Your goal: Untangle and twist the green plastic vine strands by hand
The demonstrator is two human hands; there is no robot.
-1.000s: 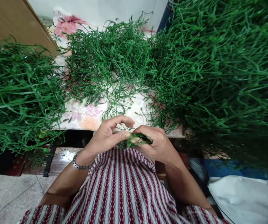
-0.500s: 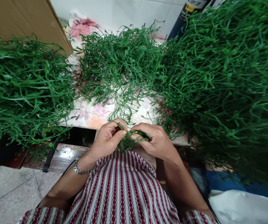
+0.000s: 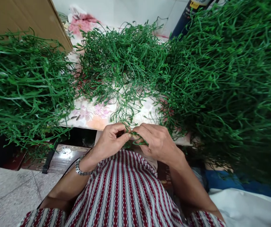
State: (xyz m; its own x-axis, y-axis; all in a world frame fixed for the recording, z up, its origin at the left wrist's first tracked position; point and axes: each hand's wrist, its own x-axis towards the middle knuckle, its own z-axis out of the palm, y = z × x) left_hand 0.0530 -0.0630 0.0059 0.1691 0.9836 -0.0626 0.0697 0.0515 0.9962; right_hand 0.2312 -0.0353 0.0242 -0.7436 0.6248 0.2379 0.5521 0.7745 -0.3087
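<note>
Grip: your left hand (image 3: 113, 140) pinches thin green stems (image 3: 140, 142) between thumb and forefinger. Your right hand (image 3: 156, 142) is curled round the same small bunch, knuckles up, its fingertips just beside the left thumb. Both hands grasping; the exact number of strands cannot be told. The stems lie between your two hands, in front of your striped shirt (image 3: 128, 189), near the table's front edge. A metal-link band (image 3: 81, 168) sits on your left wrist.

Directly beyond the hands, loose strands trail over the cloth (image 3: 99, 113) to the middle heap (image 3: 126, 53). The left heap (image 3: 19, 85) overhangs the table edge on your left; the right heap (image 3: 229, 78) is the largest and touches the middle one.

Writing: a dark bottle (image 3: 181, 25) leans behind the heaps, right of centre. "CUP" can be made out at the picture's top edge, letters partly cut off; a yellow patch below it is too small to read.

Surface: cloth pale, printed with pink, purple and orange flowers; two small dark bits (image 3: 78, 117) lie on it, front left.

Room: white wall (image 3: 126, 12) behind, cardboard (image 3: 29, 19) upright at far left, shiny brown wood (image 3: 64, 157) under the table edge, speckled grey floor (image 3: 10, 192) lower left, white fabric (image 3: 244, 206) lower right.
</note>
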